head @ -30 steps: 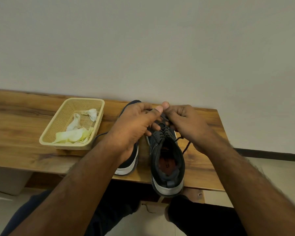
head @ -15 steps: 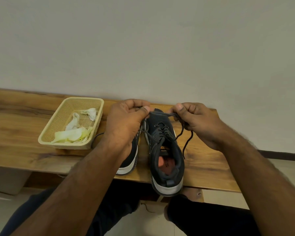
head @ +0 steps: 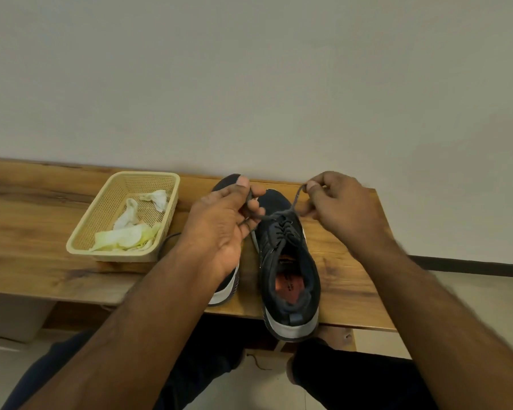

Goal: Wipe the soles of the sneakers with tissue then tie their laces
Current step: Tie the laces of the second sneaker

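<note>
Far left of the laced sneaker sits the pale yellow woven plastic basket (head: pixel 122 214), crumpled white and yellowish tissue (head: pixel 128 235) lying inside it, so wiping looks finished and lacing is the job now. Next comes the left hand (head: pixel 219 229), thumb and fingers pinched on one end of the dark lace (head: pixel 279 216), covering most of the second dark sneaker (head: pixel 224 291) just left of the laced one. In the middle stands the dark blue sneaker with white sole and orange insole (head: pixel 288 261), toe toward the wall, heel hanging over the near edge of the long wooden bench (head: pixel 27 247). To its right, the right hand (head: pixel 341 208) pinches the other lace end, drawn up and outward. Best move here: pull both ends evenly and low, or that overhanging heel could tip off. Room is tight toward the wall behind the toe; there's open board to the right, before the bench's end.
</note>
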